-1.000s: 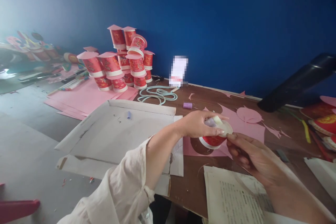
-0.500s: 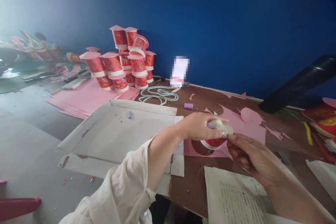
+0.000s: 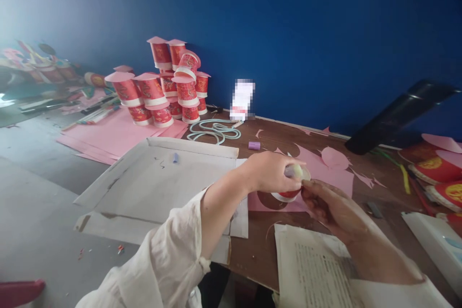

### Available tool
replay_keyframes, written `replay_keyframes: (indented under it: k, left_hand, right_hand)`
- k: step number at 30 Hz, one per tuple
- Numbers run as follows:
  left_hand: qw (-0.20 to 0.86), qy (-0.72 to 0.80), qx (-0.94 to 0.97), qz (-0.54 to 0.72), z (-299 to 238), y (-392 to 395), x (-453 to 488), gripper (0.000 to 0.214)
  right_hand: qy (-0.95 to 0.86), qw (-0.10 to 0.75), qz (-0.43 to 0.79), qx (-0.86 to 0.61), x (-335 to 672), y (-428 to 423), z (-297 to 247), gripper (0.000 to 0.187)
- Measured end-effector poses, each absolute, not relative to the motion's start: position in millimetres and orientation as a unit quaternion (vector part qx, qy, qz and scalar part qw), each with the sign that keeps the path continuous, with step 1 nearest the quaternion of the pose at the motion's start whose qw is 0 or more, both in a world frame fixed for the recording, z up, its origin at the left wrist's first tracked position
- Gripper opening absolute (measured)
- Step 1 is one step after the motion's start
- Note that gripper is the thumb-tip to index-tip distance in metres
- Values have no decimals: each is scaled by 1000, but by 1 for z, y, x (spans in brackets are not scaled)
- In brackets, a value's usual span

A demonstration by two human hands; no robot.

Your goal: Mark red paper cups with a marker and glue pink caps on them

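Note:
My left hand is closed around a glue stick with a pale yellowish end, held over the upturned base of a red paper cup. The fingers of my right hand are pinched at the edge of that cup's pale base. Beneath both hands lies a pink paper sheet with round cut-outs. A purple cap rests on the table just beyond my left hand.
Stacked red cups with pink paper discs stand at the back left. A flattened white box lies left of my hands. Printed papers are in front, and a black cylinder leans at the right. A coiled cable lies behind.
The view has turned slightly to the right, shifting the scene leftward. My left hand still grips the glue stick at the cup's base, and my right fingers stay at its edge.

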State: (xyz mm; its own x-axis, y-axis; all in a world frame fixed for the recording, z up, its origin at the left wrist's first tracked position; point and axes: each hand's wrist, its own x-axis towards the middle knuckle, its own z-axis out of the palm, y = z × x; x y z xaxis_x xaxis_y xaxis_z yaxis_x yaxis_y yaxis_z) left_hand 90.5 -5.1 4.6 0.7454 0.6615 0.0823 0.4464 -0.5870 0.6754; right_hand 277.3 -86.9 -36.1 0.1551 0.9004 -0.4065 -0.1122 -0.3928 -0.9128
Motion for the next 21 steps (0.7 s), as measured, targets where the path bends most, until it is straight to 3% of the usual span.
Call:
replay_keyframes:
  k: [14, 21]
  left_hand:
    - [285, 322, 896, 112, 23, -2, 99, 44]
    - [286, 315, 896, 126, 21, -3, 98, 65]
  right_hand:
    - [-357, 435, 550, -617, 277, -87, -37, 44]
    - [-359, 425, 551, -622, 277, -86, -37, 43]
